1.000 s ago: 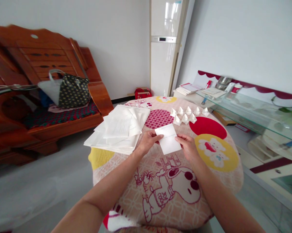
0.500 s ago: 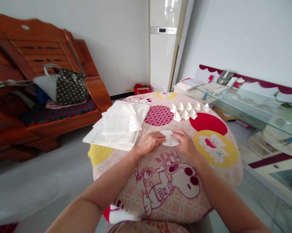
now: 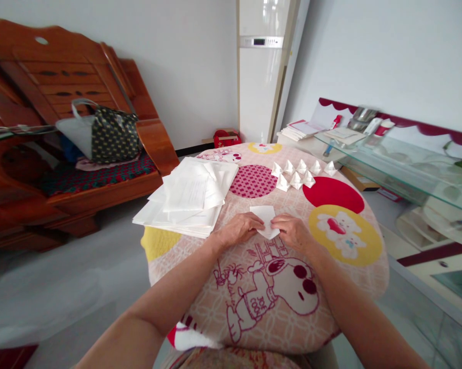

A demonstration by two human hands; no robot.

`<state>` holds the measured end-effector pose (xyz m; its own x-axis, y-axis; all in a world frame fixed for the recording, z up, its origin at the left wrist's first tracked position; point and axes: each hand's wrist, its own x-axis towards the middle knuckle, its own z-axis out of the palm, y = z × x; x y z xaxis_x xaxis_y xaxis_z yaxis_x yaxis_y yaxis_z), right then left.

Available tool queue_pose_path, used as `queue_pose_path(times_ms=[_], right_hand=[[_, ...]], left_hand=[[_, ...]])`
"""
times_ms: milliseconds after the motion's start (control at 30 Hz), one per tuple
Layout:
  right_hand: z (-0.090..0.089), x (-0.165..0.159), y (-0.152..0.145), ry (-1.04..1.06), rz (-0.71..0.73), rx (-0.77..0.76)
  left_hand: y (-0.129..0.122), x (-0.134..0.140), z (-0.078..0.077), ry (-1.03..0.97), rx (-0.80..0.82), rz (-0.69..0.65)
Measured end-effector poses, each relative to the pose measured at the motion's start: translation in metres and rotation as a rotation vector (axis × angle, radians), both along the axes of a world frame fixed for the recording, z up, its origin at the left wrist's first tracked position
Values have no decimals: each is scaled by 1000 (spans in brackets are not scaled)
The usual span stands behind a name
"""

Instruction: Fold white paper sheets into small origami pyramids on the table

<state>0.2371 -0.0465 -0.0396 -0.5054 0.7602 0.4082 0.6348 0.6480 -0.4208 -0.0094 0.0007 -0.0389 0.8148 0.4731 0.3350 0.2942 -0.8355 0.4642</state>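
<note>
A small folded sheet of white paper (image 3: 265, 214) lies over the table in front of me, its lower end coming to a point. My left hand (image 3: 243, 228) grips its left edge with closed fingers. On the opposite edge, my right hand (image 3: 292, 230) pinches the paper between thumb and fingers. Beyond my hands stand several white folded paper boats (image 3: 295, 179) in two rows. To the left rests a loose pile of white paper sheets (image 3: 185, 197), some with faint print.
The round table wears a patterned cloth (image 3: 271, 292). A glass-topped cabinet (image 3: 407, 159) with cups and papers stands to the right. At the left is a wooden bench (image 3: 81, 179) holding a dotted bag (image 3: 113, 136). A tall white air conditioner (image 3: 259, 87) fills the back corner.
The folded paper has been turned, so its point now faces me. My right hand has shifted from its upper right corner down to its right edge. The view has moved slightly.
</note>
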Motion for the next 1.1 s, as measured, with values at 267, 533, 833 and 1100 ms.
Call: queue_pose_path(times_ms=[267,533,833,1100], right_hand=[[12,-7,-9,275,-181,-288],[-6,-21,9,628,-500,-452],[4,-22,3,395,-553,-360],[11,-25,8,262,-584,-366]], left_hand=[[-2,-4,21,-29,-441,227],[4,12,13,-61,-572,624],[2,22,9,-87,-439,765],[1,23,7,-106,-405,782]])
